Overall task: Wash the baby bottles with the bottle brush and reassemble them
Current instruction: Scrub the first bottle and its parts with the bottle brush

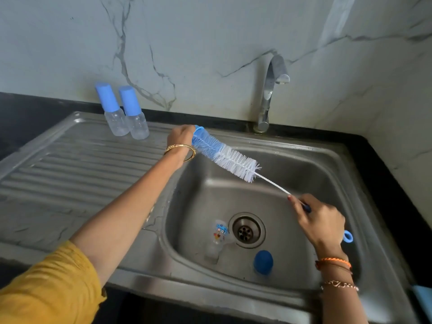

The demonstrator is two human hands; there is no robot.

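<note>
Bristly bottle brush [225, 157] through blue ring [198, 132], twisted-wire handle, steel sink [327, 174]

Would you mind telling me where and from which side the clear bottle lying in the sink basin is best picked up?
Probably round the printed body of the clear bottle, from above. It lies on its side beside the drain, so the rounded flank faces up, while the narrower end points toward the near basin wall.

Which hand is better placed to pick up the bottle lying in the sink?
Probably the left hand: it only pinches the bottle brush tip, while the right hand holds the handle. The bottle lies left of the drain.
</note>
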